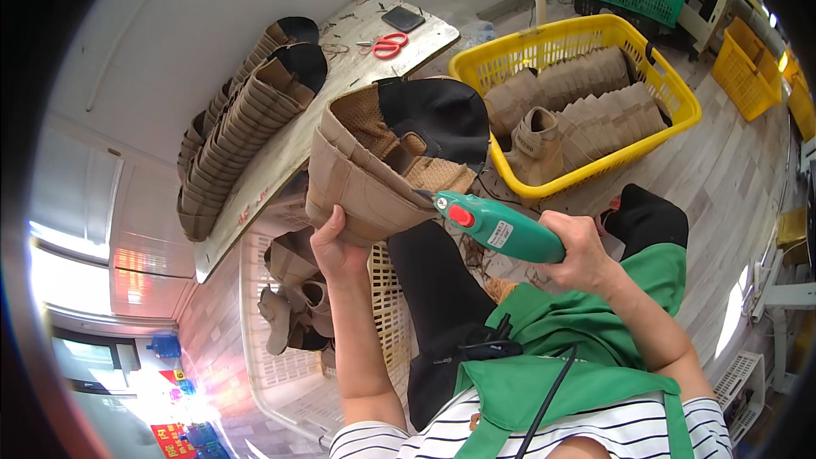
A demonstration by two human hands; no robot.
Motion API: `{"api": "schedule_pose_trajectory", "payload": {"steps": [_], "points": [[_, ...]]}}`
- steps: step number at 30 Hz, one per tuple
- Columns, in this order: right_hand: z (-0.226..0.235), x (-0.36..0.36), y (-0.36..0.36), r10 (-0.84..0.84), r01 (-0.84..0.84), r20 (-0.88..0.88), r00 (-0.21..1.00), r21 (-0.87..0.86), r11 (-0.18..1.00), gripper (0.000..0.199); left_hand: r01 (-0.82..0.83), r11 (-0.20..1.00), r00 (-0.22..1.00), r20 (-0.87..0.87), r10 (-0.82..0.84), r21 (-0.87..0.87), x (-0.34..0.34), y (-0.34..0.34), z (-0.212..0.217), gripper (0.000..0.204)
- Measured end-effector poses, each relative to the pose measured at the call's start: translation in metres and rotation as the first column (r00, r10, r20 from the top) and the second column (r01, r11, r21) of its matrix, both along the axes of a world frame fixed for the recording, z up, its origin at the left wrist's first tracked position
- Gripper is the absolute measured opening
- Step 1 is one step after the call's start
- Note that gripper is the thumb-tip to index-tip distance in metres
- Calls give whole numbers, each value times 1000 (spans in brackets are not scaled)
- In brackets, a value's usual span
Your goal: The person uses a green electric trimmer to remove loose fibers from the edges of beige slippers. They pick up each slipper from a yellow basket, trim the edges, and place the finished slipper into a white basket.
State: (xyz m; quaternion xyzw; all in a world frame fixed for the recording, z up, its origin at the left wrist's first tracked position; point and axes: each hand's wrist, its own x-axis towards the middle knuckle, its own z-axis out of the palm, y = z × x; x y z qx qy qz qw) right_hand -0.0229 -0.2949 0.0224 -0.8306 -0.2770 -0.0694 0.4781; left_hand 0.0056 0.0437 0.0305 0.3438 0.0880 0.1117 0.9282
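In front of me my left hand (338,246) grips the lower edge of a tan shoe upper (365,183), thumb on its outer face. The upper is tan outside, with a honeycomb-textured tan lining and a black section at its far right. My right hand (578,251) is wrapped round the rear of a green handheld electric trimmer (501,228) with a red button. The trimmer's tip touches or nearly touches the upper's lower right edge; I cannot tell which.
Stacked tan uppers (246,119) stand on the worktable (340,89), with red-handled scissors (390,45) and a phone (402,19). A yellow basket (586,174) of tan uppers stands at the right. A white basket (255,331) holds more pieces at my left. Scraps litter the floor.
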Motion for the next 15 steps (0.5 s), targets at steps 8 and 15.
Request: {"api": "schedule_pose_trajectory", "payload": {"steps": [8, 15], "points": [[5, -7, 6, 10, 18, -189, 982, 144, 989, 35, 105, 976, 966, 214, -145, 189, -6, -5, -16, 69], [19, -11, 10, -57, 117, -268, 962, 210, 971, 35, -173, 618, 985, 139, 104, 766, -19, -21, -29, 77]]}}
